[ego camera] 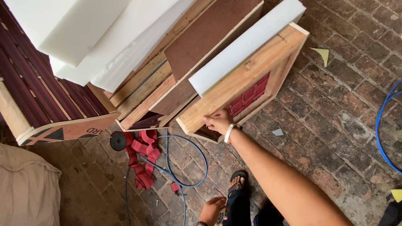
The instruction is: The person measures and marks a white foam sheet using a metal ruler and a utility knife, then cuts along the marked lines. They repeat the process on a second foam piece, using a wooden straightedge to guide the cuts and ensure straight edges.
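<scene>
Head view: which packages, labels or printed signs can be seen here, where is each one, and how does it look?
Cardboard strip: lower left, along the bottom edge of a dark slatted frame; brown, long and narrow, with black triangles and dark lettering, partly cut off.
Sack: bottom left corner on the brick floor; plain beige cloth, no print visible.
No screens or other labels show.

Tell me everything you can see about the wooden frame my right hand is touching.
The wooden frame is pale, raw-looking timber with angled corners, leaning tilted against a stack of similar frames on the brick floor. Dark red woven straps fill its opening. A white foam slab lies along its upper side. The right hand rests on its lower edge, fingers spread on the wood.
</scene>
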